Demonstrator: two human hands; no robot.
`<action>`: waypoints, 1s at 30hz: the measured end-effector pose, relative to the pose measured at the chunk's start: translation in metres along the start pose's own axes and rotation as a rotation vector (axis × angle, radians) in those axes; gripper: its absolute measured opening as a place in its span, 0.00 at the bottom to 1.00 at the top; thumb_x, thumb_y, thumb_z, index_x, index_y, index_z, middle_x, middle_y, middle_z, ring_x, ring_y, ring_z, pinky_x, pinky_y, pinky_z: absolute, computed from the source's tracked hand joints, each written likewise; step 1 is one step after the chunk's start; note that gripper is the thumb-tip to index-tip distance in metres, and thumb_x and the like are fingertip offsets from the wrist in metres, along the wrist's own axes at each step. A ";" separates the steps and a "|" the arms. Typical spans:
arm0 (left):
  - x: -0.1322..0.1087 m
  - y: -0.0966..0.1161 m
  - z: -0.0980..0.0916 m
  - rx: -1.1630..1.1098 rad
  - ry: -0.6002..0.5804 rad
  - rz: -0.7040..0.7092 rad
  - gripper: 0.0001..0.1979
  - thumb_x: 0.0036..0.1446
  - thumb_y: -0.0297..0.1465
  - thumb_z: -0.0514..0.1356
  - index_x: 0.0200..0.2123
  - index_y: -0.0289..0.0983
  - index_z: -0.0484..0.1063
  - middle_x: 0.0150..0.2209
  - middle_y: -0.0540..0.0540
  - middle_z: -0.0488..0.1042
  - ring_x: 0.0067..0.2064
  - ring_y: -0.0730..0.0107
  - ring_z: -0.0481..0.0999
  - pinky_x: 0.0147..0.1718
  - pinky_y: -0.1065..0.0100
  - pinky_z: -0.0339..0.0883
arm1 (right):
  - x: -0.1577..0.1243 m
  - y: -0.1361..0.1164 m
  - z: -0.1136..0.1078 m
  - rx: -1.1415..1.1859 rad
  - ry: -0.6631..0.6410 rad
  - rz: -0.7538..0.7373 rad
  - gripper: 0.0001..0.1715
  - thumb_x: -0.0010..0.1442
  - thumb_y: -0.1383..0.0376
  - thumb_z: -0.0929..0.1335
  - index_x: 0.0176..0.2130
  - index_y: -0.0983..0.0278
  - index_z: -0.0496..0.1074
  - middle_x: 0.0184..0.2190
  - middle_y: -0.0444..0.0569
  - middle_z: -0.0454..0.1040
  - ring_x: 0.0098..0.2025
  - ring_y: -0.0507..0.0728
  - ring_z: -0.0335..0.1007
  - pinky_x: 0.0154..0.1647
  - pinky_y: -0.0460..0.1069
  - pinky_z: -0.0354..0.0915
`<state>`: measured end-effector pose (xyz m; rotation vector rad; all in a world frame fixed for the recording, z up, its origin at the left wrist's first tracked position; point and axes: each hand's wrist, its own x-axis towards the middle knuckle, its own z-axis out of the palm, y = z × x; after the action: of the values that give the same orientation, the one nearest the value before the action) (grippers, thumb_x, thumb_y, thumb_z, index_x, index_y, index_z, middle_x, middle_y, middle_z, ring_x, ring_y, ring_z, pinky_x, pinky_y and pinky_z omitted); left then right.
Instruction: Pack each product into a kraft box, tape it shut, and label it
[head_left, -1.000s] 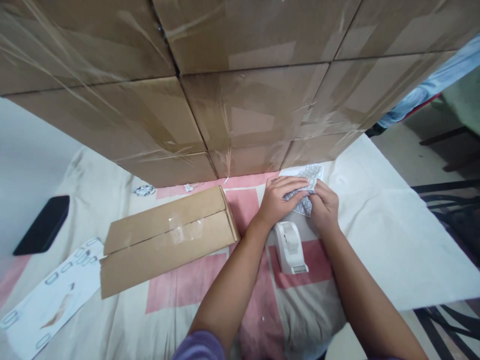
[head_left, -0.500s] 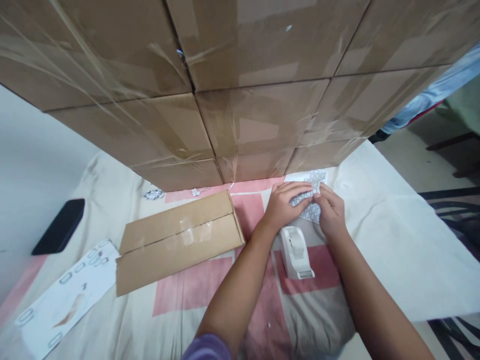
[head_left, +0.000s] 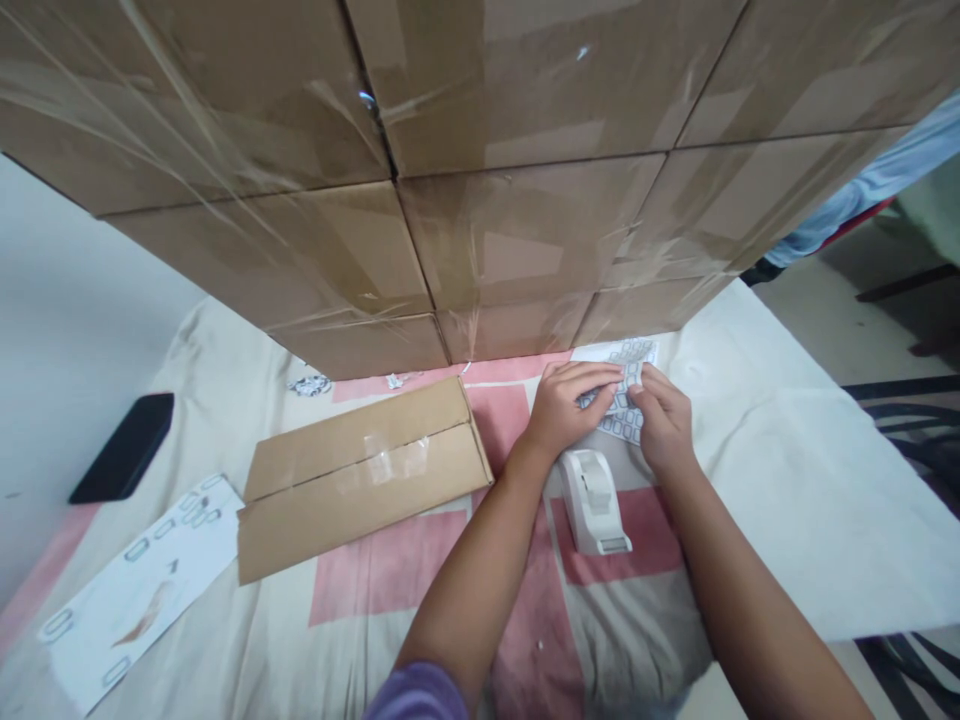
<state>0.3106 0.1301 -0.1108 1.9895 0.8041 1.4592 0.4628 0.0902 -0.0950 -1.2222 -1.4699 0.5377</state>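
My left hand and my right hand are close together near the foot of the box stack. Between them they pinch a small paper sheet printed with rows of rounded rectangles. More of the same printed paper lies beneath, partly covered by my fingers. Just below my hands a white tape dispenser rests on the cloth. To the left of my left forearm lies a flat cardboard box, closed, with clear tape across its seam.
Taped cardboard boxes form a tall stack at the back. A black phone-like object and a white sheet with drawn shapes lie at the left. Paper scraps sit by the stack. White sheeting covers the right side.
My fingers have shifted slightly on the printed paper, and more of the held piece shows between them. The whole view has moved a little; the box and dispenser stay put.
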 end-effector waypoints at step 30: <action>0.005 -0.003 0.005 -0.635 0.213 -0.515 0.16 0.59 0.45 0.68 0.34 0.37 0.80 0.36 0.45 0.82 0.42 0.65 0.81 0.46 0.65 0.71 | 0.001 -0.008 -0.006 -0.084 -0.153 -0.187 0.16 0.71 0.61 0.66 0.30 0.61 0.72 0.37 0.47 0.71 0.38 0.56 0.68 0.42 0.53 0.62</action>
<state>0.3160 0.1357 -0.1111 1.0750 0.7426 1.3916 0.4653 0.0869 -0.0862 -1.1133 -1.7314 0.4543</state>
